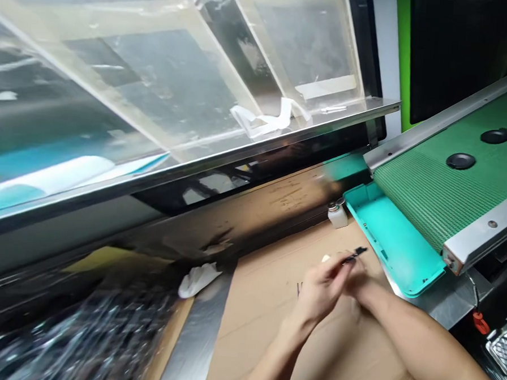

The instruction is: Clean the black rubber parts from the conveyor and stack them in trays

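Note:
My left hand [320, 285] is closed, with thumb and fingers pinching a small black part [356, 254]. Close against it, my right hand [357, 278] has its fingers curled in at the same part, partly hidden behind the left hand. Blur keeps the part's exact kind from showing. Both hands are over a brown cardboard sheet [256, 309]. A small pale piece [326, 258] shows just behind the left fingers. To the right of the hands lies a shallow turquoise tray [397, 243] with a few tiny dark bits in it.
A green mesh conveyor [432, 188] carries several round black pieces [460, 161] above the tray. A small white bottle [338, 215] stands at the cardboard's back edge. At left are crumpled white paper [200, 279] and many blurred shiny dark pieces [80, 322]. A clear-panelled cover [166, 66] rises behind.

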Demonstrator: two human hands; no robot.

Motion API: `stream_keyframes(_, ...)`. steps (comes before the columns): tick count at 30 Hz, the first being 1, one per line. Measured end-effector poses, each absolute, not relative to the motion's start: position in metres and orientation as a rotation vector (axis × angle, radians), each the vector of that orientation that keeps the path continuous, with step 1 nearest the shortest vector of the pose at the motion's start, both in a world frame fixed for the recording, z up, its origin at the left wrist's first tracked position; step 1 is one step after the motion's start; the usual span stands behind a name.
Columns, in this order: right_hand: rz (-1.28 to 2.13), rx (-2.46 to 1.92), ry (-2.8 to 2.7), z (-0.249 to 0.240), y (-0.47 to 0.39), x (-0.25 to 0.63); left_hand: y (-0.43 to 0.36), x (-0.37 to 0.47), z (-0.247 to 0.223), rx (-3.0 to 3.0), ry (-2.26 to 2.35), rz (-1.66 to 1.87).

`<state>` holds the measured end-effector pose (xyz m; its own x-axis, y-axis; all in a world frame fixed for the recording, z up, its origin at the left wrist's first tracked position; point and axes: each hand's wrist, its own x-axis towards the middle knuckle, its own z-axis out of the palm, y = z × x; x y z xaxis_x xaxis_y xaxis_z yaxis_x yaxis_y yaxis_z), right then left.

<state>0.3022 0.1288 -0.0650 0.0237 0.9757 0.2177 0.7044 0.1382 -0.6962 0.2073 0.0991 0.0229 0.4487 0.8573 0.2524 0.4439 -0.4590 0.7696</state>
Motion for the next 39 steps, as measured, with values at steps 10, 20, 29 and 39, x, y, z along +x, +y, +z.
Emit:
stream_keyframes(10,0.155,-1.492,-1.702,-0.048,0.129,0.313,0.115,0.113,-0.059,1.081,1.261,1.356)
stream_keyframes(20,0.307,-1.059,-2.189,-0.043,0.102,0.285,0.12,0.094,-0.056,0.639,0.876,1.238)
stream_keyframes(29,0.049,-1.452,-2.16,-0.038,0.089,0.235,0.11,0.121,-0.049,0.335,0.585,1.188)
stream_keyframes(39,0.125,-1.455,-2.276,-0.04,0.079,0.23,0.12,0.098,-0.057,0.302,0.66,1.168)
